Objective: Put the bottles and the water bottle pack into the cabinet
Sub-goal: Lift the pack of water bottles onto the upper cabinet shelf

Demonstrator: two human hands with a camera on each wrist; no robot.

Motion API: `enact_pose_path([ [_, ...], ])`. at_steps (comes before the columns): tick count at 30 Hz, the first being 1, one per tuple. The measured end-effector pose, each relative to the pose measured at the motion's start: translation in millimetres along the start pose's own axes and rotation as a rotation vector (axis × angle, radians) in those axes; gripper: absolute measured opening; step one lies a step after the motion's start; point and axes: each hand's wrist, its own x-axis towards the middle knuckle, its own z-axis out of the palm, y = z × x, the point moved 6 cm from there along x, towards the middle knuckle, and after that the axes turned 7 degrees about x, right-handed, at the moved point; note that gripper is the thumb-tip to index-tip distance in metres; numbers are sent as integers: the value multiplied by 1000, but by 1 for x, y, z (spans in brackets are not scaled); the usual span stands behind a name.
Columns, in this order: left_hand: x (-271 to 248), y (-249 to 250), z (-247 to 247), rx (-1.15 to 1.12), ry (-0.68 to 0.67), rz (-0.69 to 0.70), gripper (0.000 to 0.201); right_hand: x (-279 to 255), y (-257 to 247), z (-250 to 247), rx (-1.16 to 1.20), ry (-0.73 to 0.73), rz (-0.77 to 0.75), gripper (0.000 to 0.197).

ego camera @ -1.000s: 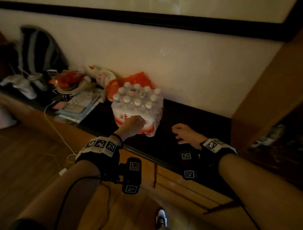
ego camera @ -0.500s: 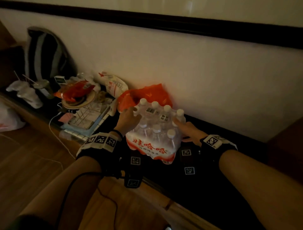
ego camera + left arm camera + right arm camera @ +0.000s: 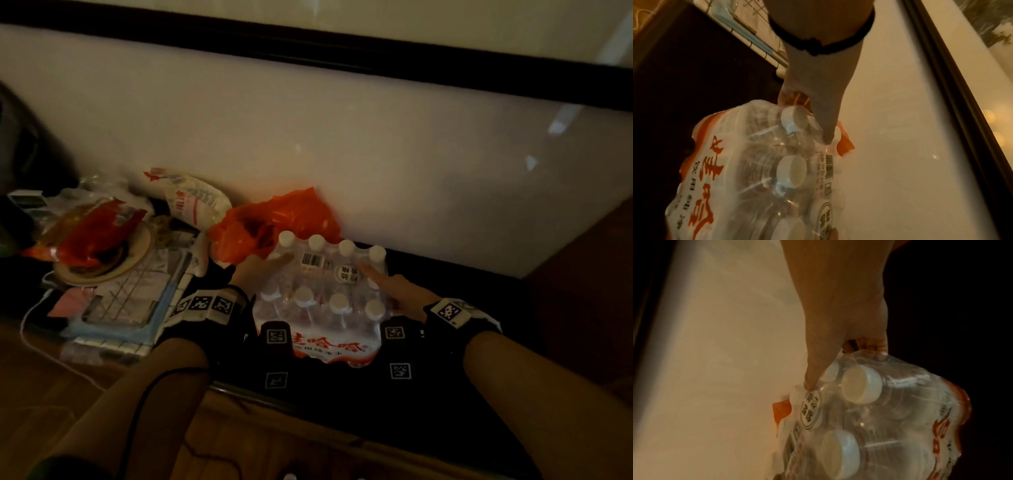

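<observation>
The water bottle pack (image 3: 322, 308) is shrink-wrapped clear plastic with red print and several white caps. It sits on the dark countertop (image 3: 342, 397) near the wall. My left hand (image 3: 263, 270) grips its left side, thumb lying across the top and fingers curled round the edge (image 3: 818, 91). My right hand (image 3: 387, 284) grips the right side the same way, thumb by the round label (image 3: 838, 321). Both wrist views show the pack close up (image 3: 756, 170) (image 3: 879, 410). No loose bottles or cabinet interior are visible.
An orange plastic bag (image 3: 274, 219) lies behind the pack against the wall. To the left are a white packet (image 3: 195, 198), a plate with a red snack bag (image 3: 96, 240) and a wire rack (image 3: 126, 298). Dark wood (image 3: 582, 291) stands at the right.
My right hand has left the countertop and taken hold of the pack's right side. My left hand has shifted from the front to the left side. The head view has come closer.
</observation>
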Motion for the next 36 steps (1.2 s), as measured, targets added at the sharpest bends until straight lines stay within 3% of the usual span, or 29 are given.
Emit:
enact_pose_path([
  [7,6,0,0,7,-158,23,90,22,27,0,198,240,48,137],
  [12,8,-5,4,-54,-183,31,100,21,36,0,220,343,52,141],
  [22,-11,-4,18,-43,-174,61,62,-31,49,13,226,491,8,103],
  [24,-19,-8,20,-38,-163,46,72,-31,63,10,264,537,21,117],
  [27,-28,-14,26,-55,-160,31,112,-29,80,5,274,525,6,129],
  [32,-63,-17,41,-85,-165,84,97,-53,95,-9,366,510,-42,131],
  [36,-93,-23,62,-35,-163,55,104,-85,118,-25,393,489,-84,131],
])
